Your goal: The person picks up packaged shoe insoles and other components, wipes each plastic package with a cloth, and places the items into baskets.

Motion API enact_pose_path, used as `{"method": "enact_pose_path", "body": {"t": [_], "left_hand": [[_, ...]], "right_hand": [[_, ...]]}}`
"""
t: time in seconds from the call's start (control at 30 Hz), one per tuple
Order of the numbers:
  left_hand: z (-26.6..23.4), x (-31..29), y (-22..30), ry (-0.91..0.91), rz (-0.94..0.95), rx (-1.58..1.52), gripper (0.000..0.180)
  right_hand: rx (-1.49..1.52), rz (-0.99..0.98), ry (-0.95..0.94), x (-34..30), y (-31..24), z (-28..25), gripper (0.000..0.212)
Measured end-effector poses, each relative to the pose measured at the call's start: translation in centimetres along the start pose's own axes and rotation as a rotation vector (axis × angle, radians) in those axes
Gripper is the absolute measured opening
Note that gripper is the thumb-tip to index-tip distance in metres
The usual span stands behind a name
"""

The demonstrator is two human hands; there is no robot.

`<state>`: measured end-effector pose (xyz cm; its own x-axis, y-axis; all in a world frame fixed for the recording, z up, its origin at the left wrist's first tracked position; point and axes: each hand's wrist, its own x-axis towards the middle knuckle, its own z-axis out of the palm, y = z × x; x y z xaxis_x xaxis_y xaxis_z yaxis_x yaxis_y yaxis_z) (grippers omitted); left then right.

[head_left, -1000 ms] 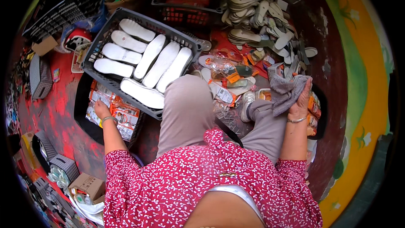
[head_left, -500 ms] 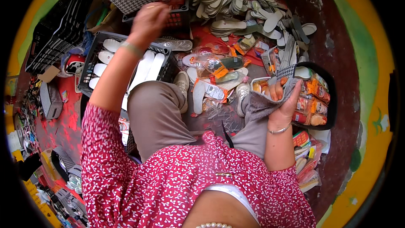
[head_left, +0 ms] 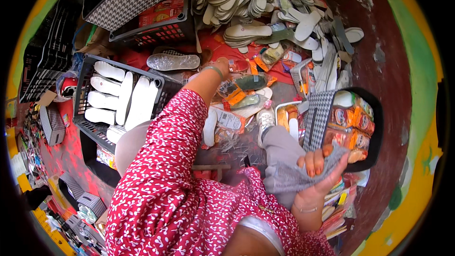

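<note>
My left arm stretches forward across my knee, and my left hand (head_left: 221, 66) is down at the packaged insoles (head_left: 242, 85) on the floor between my feet. Its fingers are mostly hidden, so whether they grip a packet does not show. A grey cloth (head_left: 283, 173) is gathered in my right hand (head_left: 324, 186), with fingers folded over it, above my right thigh. Just beyond that hand stands a black-rimmed houndstooth box (head_left: 318, 116) of orange and red packets. An insole in clear wrap (head_left: 173, 62) lies left of my left hand.
A dark plastic crate (head_left: 81, 96) of white insoles stands at my left. Behind it are another crate (head_left: 156, 33) and a large houndstooth box (head_left: 142, 0). Heaped loose insoles (head_left: 237, 0) cover the far floor. A small white basket (head_left: 299, 73) sits right of the packets.
My left hand has swung from above the left crate, right and down to the packaged insoles. My right hand, still holding the cloth, has come nearer to me. The view has shifted.
</note>
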<state>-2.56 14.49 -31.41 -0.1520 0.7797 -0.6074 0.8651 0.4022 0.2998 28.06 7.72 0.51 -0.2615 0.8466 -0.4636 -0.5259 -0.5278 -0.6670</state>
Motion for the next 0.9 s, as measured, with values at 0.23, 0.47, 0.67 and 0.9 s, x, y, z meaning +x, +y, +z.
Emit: {"method": "enact_pose_path", "body": {"t": [0.23, 0.47, 0.67, 0.9], "left_hand": [[4.7, 4.4, -0.9, 0.090, 0.007, -0.024, 0.077], [3.6, 4.3, -0.7, 0.066, -0.096, -0.217, 0.065], [0.9, 1.4, -1.0, 0.340, 0.074, -1.535, 0.040], [-7.3, -12.4, 3.0, -0.072, 0.647, -2.216, 0.046]], "right_hand": [[-0.005, -0.003, 0.248, 0.5, -0.3, 1.9, 0.052], [0.014, 0.007, 0.246, 0.6, -0.1, 1.2, 0.053], [-0.031, 0.036, 0.031, 0.2, 0.2, -0.2, 0.051], [-0.047, 0.044, -0.016, -1.0, 1.2, 0.8, 0.042]]}}
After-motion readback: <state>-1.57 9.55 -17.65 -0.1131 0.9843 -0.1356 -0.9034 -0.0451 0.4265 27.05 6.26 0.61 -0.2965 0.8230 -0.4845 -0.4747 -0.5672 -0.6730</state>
